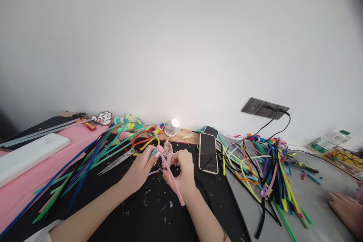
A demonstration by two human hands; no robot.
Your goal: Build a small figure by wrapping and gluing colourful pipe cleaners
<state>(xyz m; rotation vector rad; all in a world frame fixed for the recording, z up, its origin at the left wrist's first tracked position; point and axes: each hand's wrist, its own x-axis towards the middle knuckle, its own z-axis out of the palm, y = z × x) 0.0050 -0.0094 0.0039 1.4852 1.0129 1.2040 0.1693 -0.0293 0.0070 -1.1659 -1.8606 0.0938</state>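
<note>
My left hand (141, 170) and my right hand (183, 172) meet over the black mat (133, 215). Both pinch a pink pipe cleaner (172, 181) that runs from between the fingertips down over my right wrist. A small pink figure (168, 150) made of twisted pipe cleaners sits at the fingertips. Orange-handled scissors (129, 152) lie just left of my left hand.
Long green, blue and purple pipe cleaners (85, 166) fan out at the left beside a pink sheet (28, 181) and a white case (28, 157). Two phones (208, 153) lie right of my hands. A tangled pile of coloured pipe cleaners (266, 170) covers the grey mat. Another person's hand (346, 208) rests at the far right.
</note>
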